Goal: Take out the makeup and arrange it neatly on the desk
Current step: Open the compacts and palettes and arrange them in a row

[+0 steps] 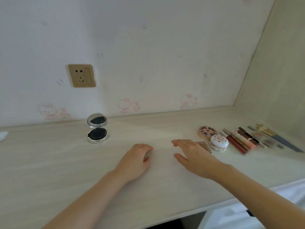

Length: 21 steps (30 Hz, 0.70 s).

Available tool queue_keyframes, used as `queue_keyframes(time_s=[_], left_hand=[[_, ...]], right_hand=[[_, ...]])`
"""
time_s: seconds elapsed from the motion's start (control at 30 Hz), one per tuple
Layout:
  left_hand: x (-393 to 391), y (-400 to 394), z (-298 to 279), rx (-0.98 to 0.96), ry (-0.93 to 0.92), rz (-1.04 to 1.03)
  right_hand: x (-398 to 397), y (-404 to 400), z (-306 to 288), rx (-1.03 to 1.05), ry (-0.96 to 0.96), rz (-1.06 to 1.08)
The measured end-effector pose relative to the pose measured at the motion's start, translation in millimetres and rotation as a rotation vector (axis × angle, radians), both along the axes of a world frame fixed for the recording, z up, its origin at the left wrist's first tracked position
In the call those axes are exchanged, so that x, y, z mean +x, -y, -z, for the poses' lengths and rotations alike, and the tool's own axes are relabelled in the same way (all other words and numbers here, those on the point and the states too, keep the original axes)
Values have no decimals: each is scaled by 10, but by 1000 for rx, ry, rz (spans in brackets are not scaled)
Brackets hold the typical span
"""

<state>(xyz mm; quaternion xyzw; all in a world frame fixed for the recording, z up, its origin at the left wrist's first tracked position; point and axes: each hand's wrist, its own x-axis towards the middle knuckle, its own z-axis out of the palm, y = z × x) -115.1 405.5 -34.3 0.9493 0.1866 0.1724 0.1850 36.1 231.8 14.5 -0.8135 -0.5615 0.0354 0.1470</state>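
Observation:
Makeup lies in a row at the right of the pale wooden desk: a round patterned compact, a white round case, several lip gloss tubes, a small palette and brushes. A brown square compact lies partly hidden behind my right hand, which hovers flat with spread fingers and holds nothing. My left hand rests on the desk with fingers loosely curled, empty. An open silver mirror compact stands near the wall at left.
A gold wall socket sits on the cartoon-cat wallpaper above the desk. A side wall closes the desk on the right. A white scrap lies at the far left edge. White fabric shows below the desk's front edge.

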Motion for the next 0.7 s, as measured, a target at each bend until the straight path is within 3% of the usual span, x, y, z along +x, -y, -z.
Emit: queue_keyframes(time_s=[0.2,0.37,0.7], left_hand=[[830,250,-94,-90,-43,51],[1422,380,-237,-212,-95,104],[2220,399,-310,-326,-259,152]], right_hand=[[695,303,-248,-51,62,170],[1255,287,-361,-98,-34,383],[1804,-102,-150,-263,-99,480]])
